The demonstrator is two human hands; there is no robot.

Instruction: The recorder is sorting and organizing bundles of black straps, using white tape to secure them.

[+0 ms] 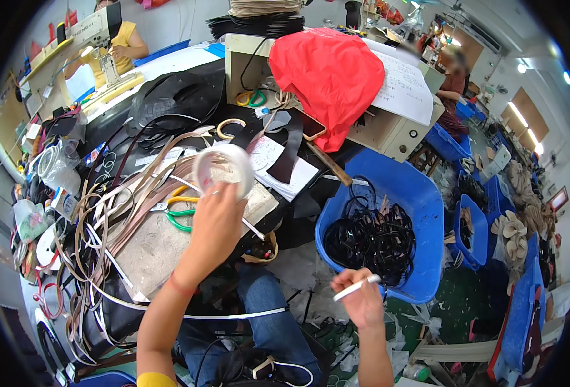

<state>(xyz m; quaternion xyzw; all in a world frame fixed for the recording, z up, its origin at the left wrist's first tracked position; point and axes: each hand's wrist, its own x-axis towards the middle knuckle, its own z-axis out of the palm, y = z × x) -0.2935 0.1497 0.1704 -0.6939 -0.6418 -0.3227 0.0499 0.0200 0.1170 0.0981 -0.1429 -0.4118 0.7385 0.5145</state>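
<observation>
Roll [245, 171] and stick [357, 289], both white, are well apart, 1 in each hand, and that gap looks like the relation any next move hinges on. The left hand [219, 213] reaches ahead over the stone slab [146, 255], pinching the roll's near edge between thumb and fingers. The roll's round hole faces roughly up toward the head; blur hides its exact tilt, and I cannot tell whether it touches anything beneath. The right hand [364, 308] is closer to the body, just before the near side of the blue tub [427, 284], its fingers bent and pinching the stick. The stick's long axis slants, its right end farther from the body than its left. From the right hand, the roll lies ahead and to the left; the left hand is the nearer of the 2. Scissors [180, 222] with green and orange handles rest just left of the left hand.
</observation>
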